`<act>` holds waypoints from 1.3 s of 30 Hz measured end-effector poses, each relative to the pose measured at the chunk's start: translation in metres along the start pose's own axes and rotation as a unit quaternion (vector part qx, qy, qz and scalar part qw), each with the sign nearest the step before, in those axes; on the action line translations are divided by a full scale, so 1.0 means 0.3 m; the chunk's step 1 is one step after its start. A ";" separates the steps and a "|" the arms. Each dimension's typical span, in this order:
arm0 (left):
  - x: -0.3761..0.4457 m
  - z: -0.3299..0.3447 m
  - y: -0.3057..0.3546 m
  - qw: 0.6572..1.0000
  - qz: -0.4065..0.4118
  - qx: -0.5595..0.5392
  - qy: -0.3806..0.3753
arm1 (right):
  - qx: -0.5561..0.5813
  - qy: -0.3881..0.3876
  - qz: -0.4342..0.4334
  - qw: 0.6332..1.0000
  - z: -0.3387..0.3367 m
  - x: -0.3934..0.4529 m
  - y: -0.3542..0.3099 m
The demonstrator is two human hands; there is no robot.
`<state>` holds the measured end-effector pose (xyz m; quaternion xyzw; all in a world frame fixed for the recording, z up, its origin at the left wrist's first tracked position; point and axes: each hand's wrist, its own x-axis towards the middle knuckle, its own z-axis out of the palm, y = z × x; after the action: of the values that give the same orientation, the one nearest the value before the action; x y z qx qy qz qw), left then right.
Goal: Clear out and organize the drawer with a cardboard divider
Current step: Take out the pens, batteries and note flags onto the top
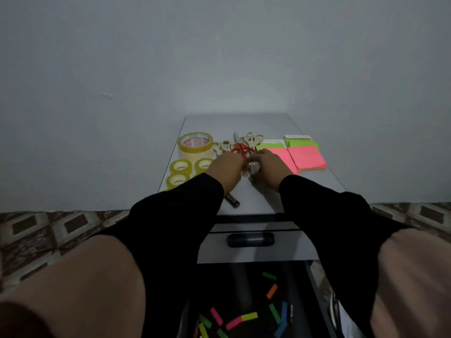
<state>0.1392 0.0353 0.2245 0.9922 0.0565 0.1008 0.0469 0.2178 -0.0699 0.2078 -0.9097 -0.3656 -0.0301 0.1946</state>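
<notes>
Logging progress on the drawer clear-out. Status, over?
Left hand and right hand together on a small metal item atop the cabinet. Open drawer holds loose coloured tabs. No divider visible.

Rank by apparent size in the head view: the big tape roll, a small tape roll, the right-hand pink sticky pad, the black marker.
1. pink sticky pad
2. big tape roll
3. small tape roll

black marker: partly hidden under a sleeve, so unranked.

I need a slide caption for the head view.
Both hands handle a small metal stapler on the grey cabinet top.
</notes>
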 end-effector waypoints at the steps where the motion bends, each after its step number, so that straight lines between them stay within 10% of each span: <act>1: 0.006 -0.006 -0.007 1.000 -0.002 -0.009 0.006 | 0.013 0.016 0.011 1.000 -0.001 -0.002 0.000; 10: -0.069 -0.124 -0.078 0.999 -0.007 -0.050 0.003 | 0.067 0.037 0.016 0.997 -0.050 -0.089 -0.013; 22: -0.152 -0.064 -0.041 0.975 0.091 0.194 -0.056 | 0.064 0.013 0.046 0.997 -0.116 -0.201 0.037; 32: 0.004 -0.019 -0.055 0.975 -0.163 0.144 0.037 | 0.110 0.030 0.086 0.990 -0.107 -0.218 0.096; 39: -0.006 -0.011 -0.041 0.977 -0.169 0.085 0.098 | 0.098 0.034 0.085 0.991 -0.129 -0.238 0.116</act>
<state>0.1354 0.0477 0.2260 0.9540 0.2359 0.1830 -0.0266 0.1927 -0.1540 0.2180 -0.9124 -0.2814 -0.0080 0.2973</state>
